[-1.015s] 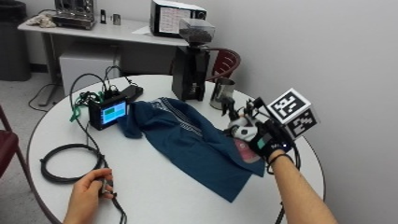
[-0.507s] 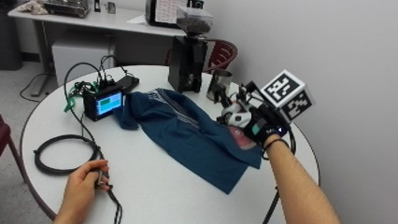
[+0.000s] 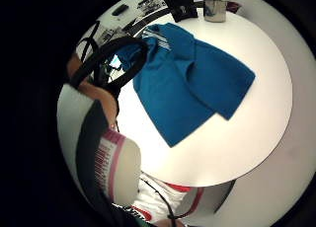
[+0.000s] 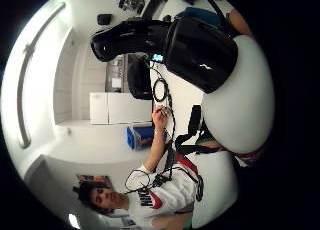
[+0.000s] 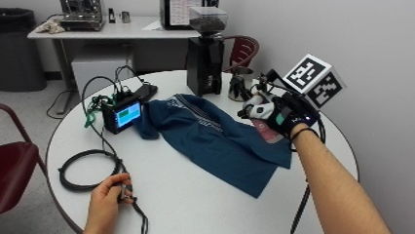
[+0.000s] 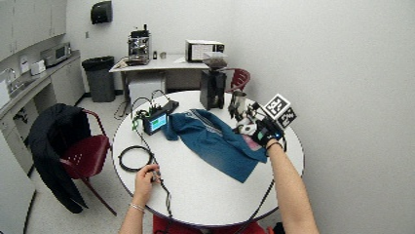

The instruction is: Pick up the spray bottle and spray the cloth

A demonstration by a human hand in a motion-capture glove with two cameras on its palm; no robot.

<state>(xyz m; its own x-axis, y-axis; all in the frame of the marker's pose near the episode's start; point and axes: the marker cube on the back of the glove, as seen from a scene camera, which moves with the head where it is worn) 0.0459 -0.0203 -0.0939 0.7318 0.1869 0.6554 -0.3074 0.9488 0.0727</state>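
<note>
My gloved right hand (image 5: 290,120) grips a white spray bottle (image 5: 262,118) with a pink label and a black spray head. It holds the bottle just above the right edge of the blue cloth (image 5: 214,141), nozzle pointing left over the cloth. The cloth lies spread and rumpled on the round white table (image 5: 195,204). In the little finger side palm view the bottle's labelled body (image 3: 116,164) is close to the palm, with the blue cloth (image 3: 192,84) below it. The thumb side palm view shows the black spray head (image 4: 195,45) and the white bottle body (image 4: 241,107).
A black grinder (image 5: 204,58) and a metal cup (image 5: 238,88) stand behind the cloth. A small lit monitor (image 5: 123,114) with cables sits at the cloth's left end. A black cable coil (image 5: 84,170) lies near the person's bare left hand (image 5: 110,195). A red chair (image 5: 13,170) stands left.
The outside camera has shifted. My hand keeps its grip on the bottle and has risen a little beside the cloth's right edge. The cloth lies as before.
</note>
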